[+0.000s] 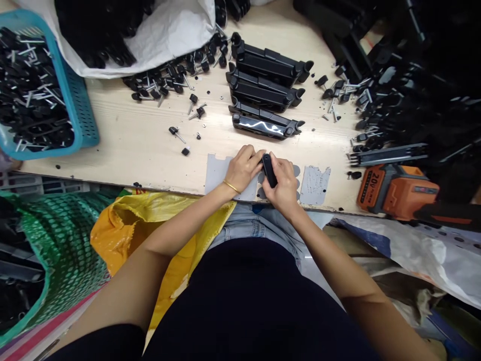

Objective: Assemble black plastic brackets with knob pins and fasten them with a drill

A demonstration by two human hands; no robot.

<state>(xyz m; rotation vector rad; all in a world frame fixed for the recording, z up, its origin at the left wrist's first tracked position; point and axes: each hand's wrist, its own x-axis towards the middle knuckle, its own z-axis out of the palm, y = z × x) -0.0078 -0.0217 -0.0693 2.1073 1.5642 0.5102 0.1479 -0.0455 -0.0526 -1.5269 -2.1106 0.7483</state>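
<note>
Between the thumb and fingers of my right hand (283,184) is a narrow black plastic part (268,170) with rounded ends, held at a slant over the table's front edge. My left hand (242,169), with a gold bangle on the wrist, is closed, its fingertips at the upper end of that part. Whatever those fingertips pinch is too small to make out. Under the hands lie grey mats (216,173), and another worn grey mat (314,184) is to the right. Just beyond, several folded black bracket-like assemblies (261,125) lie in a row.
A blue basket (80,110) of black-headed screws stands at left. Loose knob screws (161,82) lie beside a white sack (176,30). Dark parts crowd the right side, near an orange power tool (398,190). Yellow (173,205) and green sacks (71,235) hang below the edge.
</note>
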